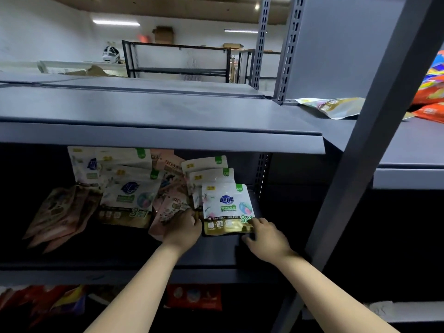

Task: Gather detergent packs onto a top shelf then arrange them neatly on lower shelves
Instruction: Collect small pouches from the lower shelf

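A grey steel lower shelf (216,251) carries glossy, soft-sided detergent packs, white-and-gold and pink. The front white-and-gold pack (227,209) stands upright, long axis vertical, between both hands. The left hand (186,225) pinches its lower left edge at nine o'clock; the right hand (265,235), equally near, touches its bottom right corner at five o'clock, fingers loosely curled.

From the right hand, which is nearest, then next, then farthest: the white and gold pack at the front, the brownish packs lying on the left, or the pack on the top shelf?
1. White and gold pack: the right hand touches its lower corner.
2. Brownish packs: far left on the same shelf.
3. Top-shelf pack: lying flat, up on the right.
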The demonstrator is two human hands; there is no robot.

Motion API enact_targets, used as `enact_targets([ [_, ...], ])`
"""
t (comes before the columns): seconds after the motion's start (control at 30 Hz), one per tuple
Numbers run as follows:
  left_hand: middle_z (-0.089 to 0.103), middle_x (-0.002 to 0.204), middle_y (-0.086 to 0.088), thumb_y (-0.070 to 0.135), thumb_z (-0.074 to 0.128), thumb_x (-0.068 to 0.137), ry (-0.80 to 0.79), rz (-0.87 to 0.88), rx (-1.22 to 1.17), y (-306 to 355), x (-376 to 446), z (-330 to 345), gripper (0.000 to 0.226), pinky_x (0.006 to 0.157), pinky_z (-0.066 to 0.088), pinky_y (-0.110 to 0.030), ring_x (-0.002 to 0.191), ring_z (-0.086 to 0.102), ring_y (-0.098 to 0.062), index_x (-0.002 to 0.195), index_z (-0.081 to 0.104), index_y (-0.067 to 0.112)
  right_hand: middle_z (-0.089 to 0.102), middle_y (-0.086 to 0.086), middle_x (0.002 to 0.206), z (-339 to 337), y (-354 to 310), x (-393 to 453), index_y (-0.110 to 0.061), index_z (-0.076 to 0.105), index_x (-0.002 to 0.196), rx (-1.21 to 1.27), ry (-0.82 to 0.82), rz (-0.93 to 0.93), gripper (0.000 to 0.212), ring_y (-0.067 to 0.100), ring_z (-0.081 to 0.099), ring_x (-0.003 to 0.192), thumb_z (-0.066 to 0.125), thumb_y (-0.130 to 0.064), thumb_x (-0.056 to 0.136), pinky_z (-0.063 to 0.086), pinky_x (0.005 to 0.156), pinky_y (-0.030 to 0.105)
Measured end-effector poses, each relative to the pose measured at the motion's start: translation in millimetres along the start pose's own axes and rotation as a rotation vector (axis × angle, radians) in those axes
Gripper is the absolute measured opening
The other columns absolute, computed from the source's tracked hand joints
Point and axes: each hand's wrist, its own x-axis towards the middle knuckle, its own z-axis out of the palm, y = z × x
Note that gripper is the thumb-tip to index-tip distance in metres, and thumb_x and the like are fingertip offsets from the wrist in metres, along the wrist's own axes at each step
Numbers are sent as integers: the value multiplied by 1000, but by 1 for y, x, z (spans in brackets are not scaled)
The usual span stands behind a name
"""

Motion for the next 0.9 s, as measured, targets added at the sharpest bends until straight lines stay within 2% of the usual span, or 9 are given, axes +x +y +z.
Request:
enact_targets([
  [0.13, 55, 92, 3, 18, 45, 91, 40, -89, -94, 6, 19, 3, 13, 59, 35, -25, 81, 55, -23, 98, 55, 19, 48, 8, 133, 6, -2, 21, -16, 38, 139, 88, 17, 69, 54, 27, 43, 123, 49, -42, 92, 42, 94, 35],
  [0.23, 63, 98, -16, 8, 40, 89, -16, -170, -249, 8, 35, 5, 17, 52, 28, -25, 74, 52, -22, 91, 57, 10, 49, 12, 134, 9, -3, 35, -14, 37, 140, 255, -11, 144, 56, 30, 46, 121, 53, -38, 92, 40, 95, 34],
  [0.33, 62, 86, -11, 15, 48, 92, -85, -222, -426, 11, 46, 6, 18, 55, 33, -23, 73, 53, -21, 98, 63, 8, 54, 11, 132, 10, -4, 47, -12, 38, 138, 427, -23, 229, 59, 29, 51, 119, 60, -37, 89, 44, 95, 34],
  [0.43, 59, 76, -6, 18, 52, 95, -89, -299, -596, 18, 56, 6, 19, 41, 35, -16, 59, 47, -15, 103, 62, 4, 59, 8, 125, 11, -5, 55, -14, 43, 131, 574, -32, 323, 66, 27, 55, 114, 75, -32, 76, 47, 95, 37],
  [0.47, 62, 81, -10, 17, 54, 94, -88, -318, -652, 20, 59, 7, 22, 43, 37, -15, 61, 50, -18, 108, 61, 1, 59, 7, 123, 12, -6, 57, -14, 45, 129, 592, -32, 351, 68, 26, 56, 112, 78, -29, 71, 48, 94, 37],
  [0.53, 66, 101, -19, 19, 58, 93, -103, -348, -742, 19, 64, 9, 31, 62, 44, -21, 85, 62, -31, 118, 59, 0, 61, 7, 119, 14, -6, 60, -14, 52, 124, 642, -27, 386, 68, 26, 58, 109, 82, -21, 63, 50, 93, 39],
  [0.6, 63, 115, -20, 20, 58, 94, -115, -350, -777, 20, 65, 11, 33, 76, 47, -30, 102, 61, -35, 121, 59, 1, 65, 9, 114, 14, -6, 62, -11, 57, 120, 766, -34, 391, 65, 28, 62, 105, 83, -12, 61, 52, 91, 42],
  [0.73, 63, 114, -14, 18, 50, 98, -96, -257, -829, 21, 68, 16, 29, 84, 52, -30, 102, 61, -30, 122, 59, 5, 68, 19, 107, 6, -7, 58, 0, 61, 110, 1109, -97, 355, 51, 33, 68, 94, 78, 10, 63, 56, 82, 46],
  [0.9, 63, 116, -18, 23, 43, 99, 23, -312, -866, 23, 61, 17, 31, 93, 50, -49, 103, 61, -33, 121, 60, 9, 69, 18, 102, -2, -10, 51, -7, 67, 101, 1199, 23, 300, 29, 36, 66, 98, 75, -3, 73, 54, 86, 50],
])
